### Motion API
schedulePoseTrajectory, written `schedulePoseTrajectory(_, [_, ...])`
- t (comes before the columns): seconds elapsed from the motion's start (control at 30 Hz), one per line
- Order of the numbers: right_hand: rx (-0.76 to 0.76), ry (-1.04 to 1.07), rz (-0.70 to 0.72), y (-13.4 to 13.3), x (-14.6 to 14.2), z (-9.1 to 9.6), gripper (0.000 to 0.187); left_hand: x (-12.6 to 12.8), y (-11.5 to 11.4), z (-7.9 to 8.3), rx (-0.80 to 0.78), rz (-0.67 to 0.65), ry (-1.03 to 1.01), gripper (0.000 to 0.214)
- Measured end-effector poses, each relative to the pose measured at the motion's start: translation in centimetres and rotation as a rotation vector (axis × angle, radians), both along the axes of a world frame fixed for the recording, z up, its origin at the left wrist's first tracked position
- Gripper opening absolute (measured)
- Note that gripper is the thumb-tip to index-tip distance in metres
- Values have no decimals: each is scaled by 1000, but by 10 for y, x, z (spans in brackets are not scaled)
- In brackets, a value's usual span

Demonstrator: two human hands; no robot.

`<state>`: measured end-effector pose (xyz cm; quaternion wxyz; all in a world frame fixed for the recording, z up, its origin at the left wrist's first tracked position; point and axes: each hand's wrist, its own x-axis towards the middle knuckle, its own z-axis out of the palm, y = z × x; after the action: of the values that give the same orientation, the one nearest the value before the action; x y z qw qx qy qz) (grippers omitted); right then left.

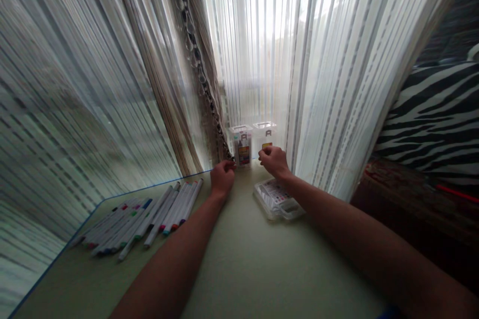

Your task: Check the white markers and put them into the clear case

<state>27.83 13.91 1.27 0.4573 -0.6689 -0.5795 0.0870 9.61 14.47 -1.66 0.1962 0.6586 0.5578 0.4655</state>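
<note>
Both my arms reach far across a pale green tabletop [239,259] toward the window. My left hand [222,177] rests on the table with its fingers curled, just left of a clear plastic box [241,145] with a label. My right hand [274,159] is closed in front of a second clear box [265,133], its fingertips at the box's lower front. Whether either hand grips anything is hidden. A flat clear case [277,200] holding small items lies under my right wrist.
A row of several markers [149,216] with coloured caps lies at the left of the table. Sheer striped curtains [318,69] hang behind the boxes, with a beaded chain [198,64]. A zebra-patterned fabric [437,109] and dark furniture stand at the right.
</note>
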Motion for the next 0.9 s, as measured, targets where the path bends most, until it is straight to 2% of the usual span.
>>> schedulePoseTrajectory(0.17, [-8,56,-74,3,16,9,33,-1,-12,3,96,4,45,24])
schedulePoseTrajectory(0.37, [-78,87,-119,8,38,11,36,1,-30,5,180,-84,210,21])
schedulePoseTrajectory(0.4, [-87,79,-117,8,39,9,40,2,-32,6,186,-97,241,22])
schedulePoseTrajectory(0.53, [-113,39,-67,11,38,3,78,6,-37,7,183,-101,352,26])
schedulePoseTrajectory(0.6, [-124,26,-30,13,36,2,84,8,-39,8,172,-91,397,26])
schedulePoseTrajectory(0.77, [-132,28,27,23,30,10,81,8,-50,8,138,-44,473,25])
schedulePoseTrajectory(0.9, [-145,35,3,21,24,17,66,2,-69,8,121,-20,498,25])
